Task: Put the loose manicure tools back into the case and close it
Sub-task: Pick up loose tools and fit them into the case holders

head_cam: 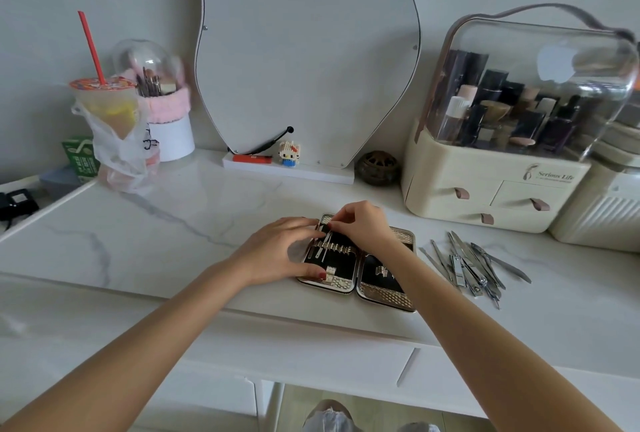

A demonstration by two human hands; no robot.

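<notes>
A manicure case [384, 287] with a black lining and a silver rim lies open on the white marble table [173, 234]. Two slim metal tools [323, 251] sit under the elastic loops of its left half. My left hand [280, 251] rests flat on the left edge of the case, thumb on the front rim. My right hand [363, 223] hovers over the case's top, its fingertips pinching the upper end of a slim tool that runs into the loops. A pile of several loose steel tools [474, 267], clippers among them, lies to the right of the case.
A cream cosmetics organiser [491, 196] with a clear dome stands at the back right. A mirror [304, 50] leans on the wall behind, with a small toy figure [289, 153] and a dark round burner [378, 168]. A drink cup [107, 102] in a bag stands at the back left.
</notes>
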